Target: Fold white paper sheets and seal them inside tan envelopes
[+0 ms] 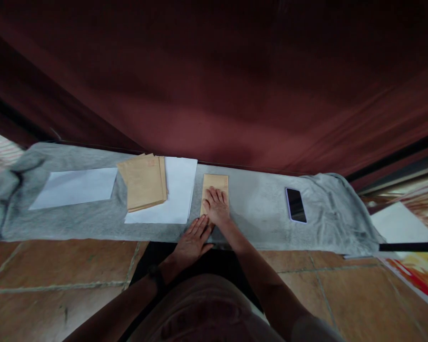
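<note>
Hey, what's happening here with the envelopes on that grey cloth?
A person presses the right hand flat on a single brown paper envelope lying on a grey cloth. The left hand rests open beside it, at the cloth's near edge. To the left, a stack of brown envelopes sits on a white paper sheet, another white sheet lies further left, and a dark smartphone lies to the right.

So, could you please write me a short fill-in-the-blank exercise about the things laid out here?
1. The right hand presses flat on a single ____ envelope.
2. The stack of envelopes rests on a sheet of white paper, to the ____ of the left hand.
3. The phone lies on the grey cloth, to the ____ of both hands.
Missing words: brown; left; right.
</note>
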A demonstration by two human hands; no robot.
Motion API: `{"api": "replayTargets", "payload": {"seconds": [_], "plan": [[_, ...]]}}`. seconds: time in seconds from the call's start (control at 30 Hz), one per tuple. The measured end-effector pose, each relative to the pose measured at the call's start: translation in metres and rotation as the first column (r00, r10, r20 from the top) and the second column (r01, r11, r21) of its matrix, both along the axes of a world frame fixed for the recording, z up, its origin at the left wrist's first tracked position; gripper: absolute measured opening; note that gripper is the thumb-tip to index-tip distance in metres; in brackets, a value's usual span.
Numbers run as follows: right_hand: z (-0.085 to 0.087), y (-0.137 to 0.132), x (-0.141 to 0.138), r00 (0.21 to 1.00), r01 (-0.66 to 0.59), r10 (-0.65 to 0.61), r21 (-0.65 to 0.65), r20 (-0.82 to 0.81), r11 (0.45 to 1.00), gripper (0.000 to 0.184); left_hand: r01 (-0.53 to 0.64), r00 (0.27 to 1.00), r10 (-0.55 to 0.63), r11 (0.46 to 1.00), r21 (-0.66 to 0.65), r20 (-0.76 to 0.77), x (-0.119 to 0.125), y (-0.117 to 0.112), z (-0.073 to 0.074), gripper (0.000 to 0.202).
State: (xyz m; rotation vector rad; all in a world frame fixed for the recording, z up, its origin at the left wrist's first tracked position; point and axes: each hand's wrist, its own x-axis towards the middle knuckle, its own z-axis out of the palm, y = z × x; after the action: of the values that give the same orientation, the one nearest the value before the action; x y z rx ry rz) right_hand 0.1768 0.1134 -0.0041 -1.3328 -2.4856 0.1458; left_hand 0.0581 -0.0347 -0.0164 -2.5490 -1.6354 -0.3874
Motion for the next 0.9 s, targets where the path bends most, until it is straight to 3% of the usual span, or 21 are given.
{"api": "replayTargets", "payload": {"seconds": [0.17,0.4,0.67,0.77,0.9], "plan": [[-0.005,-0.006,0.007,1.000,-0.021,0.022,0.049,-0.016,0.999,0.048,0.002,1.000,-0.002,1.000,-0.004,0.011,0.000,0.000,0.000,0.071],[-0.016,-0.011,0.020,0.986,0.161,-0.158,0.060,-0.055,0.985,0.059,-0.011,1.000,0.011,1.000,0.001,0.010,0.001,-0.001,0.006,0.073],[-0.012,-0.020,0.041,0.977,0.211,-0.208,0.060,-0.053,0.976,0.058,-0.015,1.000,0.015,1.000,0.004,-0.012,0.002,-0.001,0.006,0.071],[-0.009,-0.033,0.052,0.984,0.178,-0.177,0.058,-0.028,0.982,0.055,-0.016,1.000,0.016,1.000,-0.001,-0.010,0.002,-0.001,0.005,0.071],[-0.006,-0.063,0.070,1.000,0.029,-0.030,0.059,0.001,0.998,0.052,-0.009,1.000,0.009,1.000,-0.008,0.014,0.002,-0.001,0.006,0.070]]}}
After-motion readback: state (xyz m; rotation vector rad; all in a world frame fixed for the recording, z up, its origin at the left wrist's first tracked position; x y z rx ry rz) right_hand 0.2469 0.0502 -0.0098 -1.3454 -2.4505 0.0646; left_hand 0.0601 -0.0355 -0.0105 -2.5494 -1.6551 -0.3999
